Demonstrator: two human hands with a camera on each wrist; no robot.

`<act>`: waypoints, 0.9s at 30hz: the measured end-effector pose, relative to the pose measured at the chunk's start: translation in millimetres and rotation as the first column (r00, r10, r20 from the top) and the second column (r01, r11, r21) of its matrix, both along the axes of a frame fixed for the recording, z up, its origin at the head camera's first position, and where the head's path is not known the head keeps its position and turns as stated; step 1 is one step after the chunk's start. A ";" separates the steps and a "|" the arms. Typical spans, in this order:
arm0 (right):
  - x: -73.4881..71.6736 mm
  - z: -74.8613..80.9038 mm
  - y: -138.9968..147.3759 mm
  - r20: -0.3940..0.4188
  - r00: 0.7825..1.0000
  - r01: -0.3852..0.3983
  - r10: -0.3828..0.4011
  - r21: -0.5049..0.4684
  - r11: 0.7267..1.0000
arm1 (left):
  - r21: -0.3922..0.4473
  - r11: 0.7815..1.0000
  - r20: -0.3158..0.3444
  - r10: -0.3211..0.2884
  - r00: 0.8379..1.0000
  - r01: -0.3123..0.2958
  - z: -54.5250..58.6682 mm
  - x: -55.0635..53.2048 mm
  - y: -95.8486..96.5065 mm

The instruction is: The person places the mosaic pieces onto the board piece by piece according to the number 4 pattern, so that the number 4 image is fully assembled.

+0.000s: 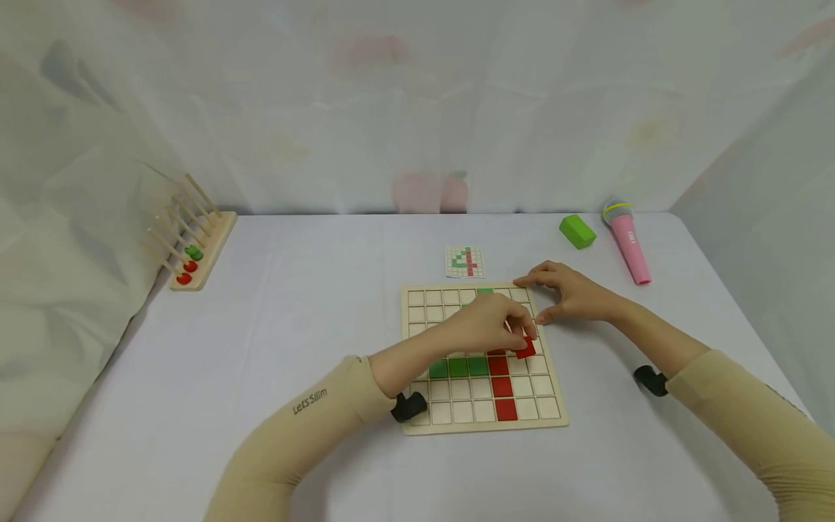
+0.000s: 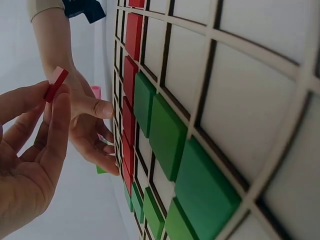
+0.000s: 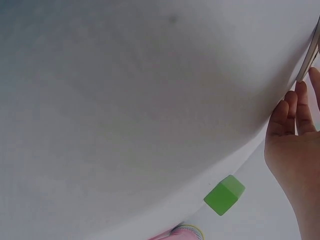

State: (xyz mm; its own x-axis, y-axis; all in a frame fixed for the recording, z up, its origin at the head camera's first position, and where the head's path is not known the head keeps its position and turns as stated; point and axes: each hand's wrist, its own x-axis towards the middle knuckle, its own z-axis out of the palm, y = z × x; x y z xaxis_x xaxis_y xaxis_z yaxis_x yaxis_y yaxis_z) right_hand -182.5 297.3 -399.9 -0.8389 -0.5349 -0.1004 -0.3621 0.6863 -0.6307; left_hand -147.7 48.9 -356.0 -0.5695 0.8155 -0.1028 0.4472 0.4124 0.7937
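Note:
My left hand [image 1: 485, 322] pinches a small red square tile [image 1: 525, 348] between thumb and fingers, over the right part of a wooden grid board [image 1: 462, 413]. In the left wrist view that tile [image 2: 56, 84] is tilted and stands off the board's face. Red tiles [image 1: 502, 386] form a column in the grid, and a row of green tiles [image 1: 459, 367] joins it from the left. More green tiles are partly hidden under my left hand. At the board's upper right corner, my right hand [image 1: 574, 292] touches the edge with its thumb and fingertips.
Behind the board lies a small card [image 1: 464, 262] printed with a red and green grid pattern. A green block [image 1: 578, 232] and a pink microphone [image 1: 630, 246] lie at the back right. At the back left stands a wooden peg rack [image 1: 218, 243] with red and green beads.

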 end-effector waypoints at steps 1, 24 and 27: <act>0.0 0.1 0.1 -0.001 1.000 -0.002 0.002 0.001 1.000 | -0.010 1.000 0.000 0.001 1.000 -0.001 -0.8 -0.4 2.5; 0.2 -2.1 -1.1 0.020 1.000 0.018 -0.018 -0.001 1.000 | -0.221 0.975 -0.177 -0.065 0.982 0.024 -25.2 8.5 18.0; -0.3 -1.9 -1.3 0.024 0.999 0.021 -0.021 -0.002 1.000 | -0.229 0.973 -0.185 -0.065 0.981 0.022 -23.3 11.0 18.3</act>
